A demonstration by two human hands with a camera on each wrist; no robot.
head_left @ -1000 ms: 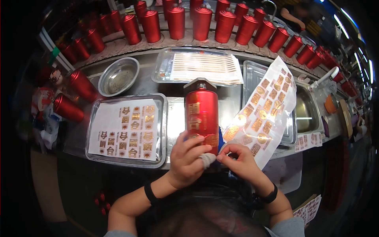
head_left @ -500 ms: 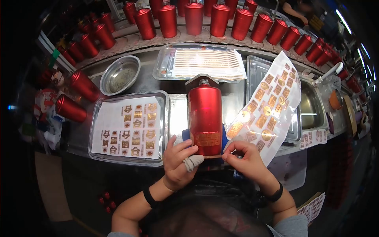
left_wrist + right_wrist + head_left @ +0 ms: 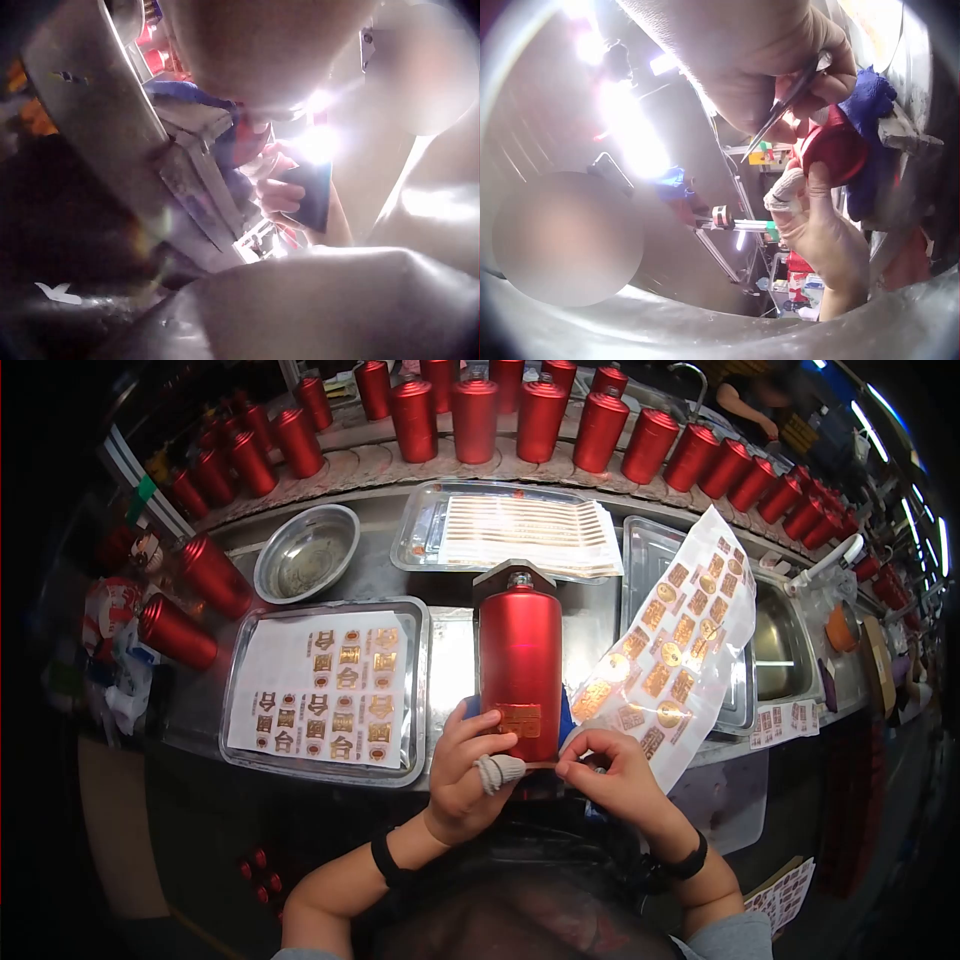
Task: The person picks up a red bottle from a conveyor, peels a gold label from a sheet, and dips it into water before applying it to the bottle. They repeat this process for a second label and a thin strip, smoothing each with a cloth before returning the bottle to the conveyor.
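Observation:
A red bottle [image 3: 521, 660] with a gold block of lettering low on its front lies with its neck pointing away from me, on a stand with a blue cloth [image 3: 566, 712]. My left hand [image 3: 466, 775], one finger wrapped in a whitish cover [image 3: 497, 772], grips the bottle at its base; the right wrist view shows that thumb on the round bottom. My right hand [image 3: 618, 772] is at the base's right edge, thumb and forefinger together beside a thin strip [image 3: 541, 765] along the edge. It also holds pointed tweezers [image 3: 780, 112] within its curled fingers.
A tray with a gold decal sheet [image 3: 315, 690] lies left, and a steel bowl [image 3: 307, 554] stands behind it. Striped sheets [image 3: 530, 532] lie in another tray. A curved decal sheet [image 3: 680, 640] leans at right by a sink [image 3: 782, 640]. Red bottles [image 3: 475, 422] line the back.
The bottle has been turned so that its large gold characters are out of view and the lower gold block faces up. My left hand has shifted down towards the base.

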